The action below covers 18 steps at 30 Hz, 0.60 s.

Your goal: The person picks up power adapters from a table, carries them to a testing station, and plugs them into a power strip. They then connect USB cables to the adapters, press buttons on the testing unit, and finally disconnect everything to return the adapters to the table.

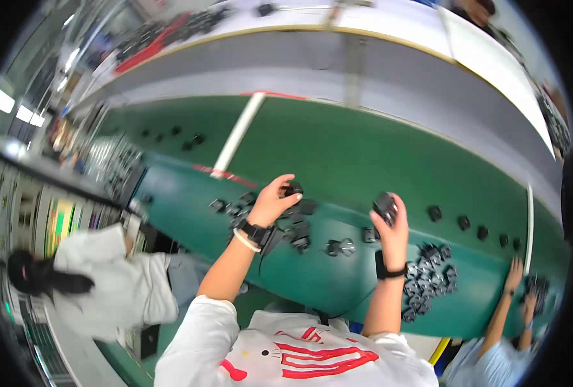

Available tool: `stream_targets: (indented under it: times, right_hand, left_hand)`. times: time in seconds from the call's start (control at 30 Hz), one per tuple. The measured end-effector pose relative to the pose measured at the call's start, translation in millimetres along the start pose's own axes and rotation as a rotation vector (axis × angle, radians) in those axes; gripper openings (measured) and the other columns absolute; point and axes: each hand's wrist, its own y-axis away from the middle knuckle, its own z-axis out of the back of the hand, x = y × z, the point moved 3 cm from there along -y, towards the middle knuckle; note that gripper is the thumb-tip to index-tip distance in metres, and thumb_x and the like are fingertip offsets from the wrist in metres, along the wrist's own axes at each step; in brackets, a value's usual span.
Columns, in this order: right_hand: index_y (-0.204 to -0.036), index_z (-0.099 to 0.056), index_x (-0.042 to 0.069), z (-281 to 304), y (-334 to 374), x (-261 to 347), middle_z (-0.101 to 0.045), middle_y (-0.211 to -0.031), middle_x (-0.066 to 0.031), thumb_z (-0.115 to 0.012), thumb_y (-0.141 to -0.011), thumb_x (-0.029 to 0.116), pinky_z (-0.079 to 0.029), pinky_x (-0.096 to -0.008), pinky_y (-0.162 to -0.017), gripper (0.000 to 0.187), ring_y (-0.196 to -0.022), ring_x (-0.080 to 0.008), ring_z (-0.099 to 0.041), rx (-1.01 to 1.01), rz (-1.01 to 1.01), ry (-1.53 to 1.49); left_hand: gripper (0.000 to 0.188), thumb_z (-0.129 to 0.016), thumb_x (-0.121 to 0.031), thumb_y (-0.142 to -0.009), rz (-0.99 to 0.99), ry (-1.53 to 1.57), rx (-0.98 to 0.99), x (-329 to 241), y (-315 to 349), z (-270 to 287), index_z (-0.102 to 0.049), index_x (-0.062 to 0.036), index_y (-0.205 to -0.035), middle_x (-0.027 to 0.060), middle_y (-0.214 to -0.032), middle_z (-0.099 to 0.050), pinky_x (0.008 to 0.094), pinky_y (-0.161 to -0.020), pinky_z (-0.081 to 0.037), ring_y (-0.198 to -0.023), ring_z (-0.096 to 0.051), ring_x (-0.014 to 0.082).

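Pinching one small black part (292, 189), the left hand (272, 203) hovers above a loose heap (296, 229). Right hand (393, 229) clasps another black part (385, 207), second pile (428, 277) just beside its wrist, handy for picking.

Green work surface strewn with small black parts

A long green belt-like bench (338, 155) is crossed by a white divider bar (238, 132). Black parts are heaped in a pile (428, 280) at the near right edge, clustered in another group (296, 229) near the middle, and scattered singly (473, 226) to the right and far left (183, 138).
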Motion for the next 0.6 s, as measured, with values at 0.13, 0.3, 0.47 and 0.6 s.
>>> stream_targets:
  times: [0.13,0.3,0.47,0.6]
  right_hand:
    - [-0.123,-0.046,0.010,-84.9,85.9,26.1,-0.051,-0.095,-0.0009,-0.065,-0.075,0.003,-0.043,-0.0226,-0.065,0.052,-0.078,-0.0097,-0.049,0.309,-0.112,-0.033]
    - [-0.117,-0.048,0.009,-208.8,225.1,6.2,-0.051,-0.106,-0.0047,-0.073,-0.070,0.007,-0.046,-0.0269,-0.074,0.054,-0.088,-0.0137,-0.054,0.908,-0.168,0.044]
    - [-0.111,-0.051,0.004,-309.6,407.8,-7.3,-0.054,-0.103,-0.0144,-0.073,-0.066,0.007,-0.047,-0.0331,-0.078,0.050,-0.089,-0.0276,-0.057,1.237,0.218,0.086]
    - [-0.107,-0.051,0.003,-353.3,555.9,-6.5,-0.055,-0.101,-0.0140,-0.074,-0.067,0.010,-0.047,-0.0339,-0.077,0.046,-0.089,-0.0276,-0.057,1.378,0.299,0.087]
  left_hand:
    - [0.039,-0.058,-0.011,-0.088,0.195,0.409,-0.124,4.6,154.9,95.6,-0.047,-0.0013,-0.124,0.0091,-0.110,-0.056,0.0298,-0.081,-0.050,-0.095,-0.058,0.0153]
    - [0.032,-0.051,-0.018,-0.093,0.229,1.127,-0.343,74.0,353.1,109.3,-0.043,-0.0063,-0.121,0.0163,-0.115,-0.054,0.0497,-0.089,-0.047,-0.104,-0.056,0.0341]
    - [0.032,-0.046,-0.030,-0.095,0.050,1.773,-0.571,166.7,494.5,89.1,-0.050,-0.0070,-0.117,0.0127,-0.116,-0.056,0.0502,-0.097,-0.039,-0.107,-0.054,0.0288]
    - [0.036,-0.039,-0.032,-0.097,-0.265,1.761,-0.698,184.6,612.6,123.5,-0.052,-0.0051,-0.117,0.0099,-0.114,-0.058,0.0393,-0.098,-0.040,-0.106,-0.054,0.0239]
